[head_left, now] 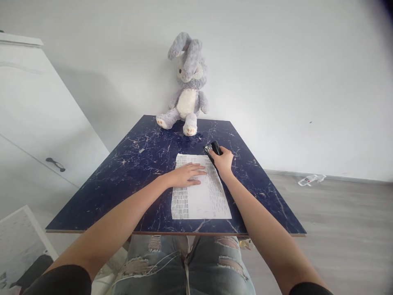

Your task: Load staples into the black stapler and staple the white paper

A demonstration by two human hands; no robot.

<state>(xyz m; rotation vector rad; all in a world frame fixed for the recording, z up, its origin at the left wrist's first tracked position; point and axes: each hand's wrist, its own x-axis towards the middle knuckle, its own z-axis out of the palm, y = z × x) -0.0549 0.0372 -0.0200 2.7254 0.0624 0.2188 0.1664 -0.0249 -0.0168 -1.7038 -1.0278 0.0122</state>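
A printed sheet of paper (201, 205) lies on the dark blue marbled table (123, 192) near its front edge. My left hand (186, 175) rests flat on the upper part of the sheet, fingers stretched to the right. Around a black stapler (216, 147) my right hand (224, 160) is closed, at the sheet's upper right corner. The stapler points up and to the left. Whether the paper's corner is between its jaws I cannot tell.
A grey plush rabbit (187, 100) sits at the table's far edge against the wall. Left of the paper lies a small pale strip (141, 150). A white cabinet (46, 123) stands at left, and a clear plastic bottle (308, 180) lies on the floor at right.
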